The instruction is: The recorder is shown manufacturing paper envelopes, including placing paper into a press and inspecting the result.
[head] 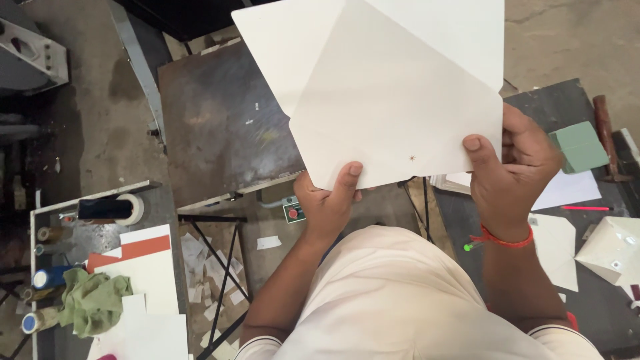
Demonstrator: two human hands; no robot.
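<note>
Both my hands hold up a large folded sheet of white card [393, 87] in front of me, creased along diagonal lines. My left hand [327, 203] grips its lower edge with the thumb on the front face. My right hand [513, 173], with a red thread at the wrist, grips the lower right corner, thumb on the front. A small dark mark sits on the card near its lower edge.
A worn metal plate table [220, 127] lies behind the card. At left, a side table [107, 280] carries tape rolls, a green cloth [93, 303] and white and orange card. At right, a dark bench [600, 300] bears a green block [579, 147], a red pen and folded white pieces.
</note>
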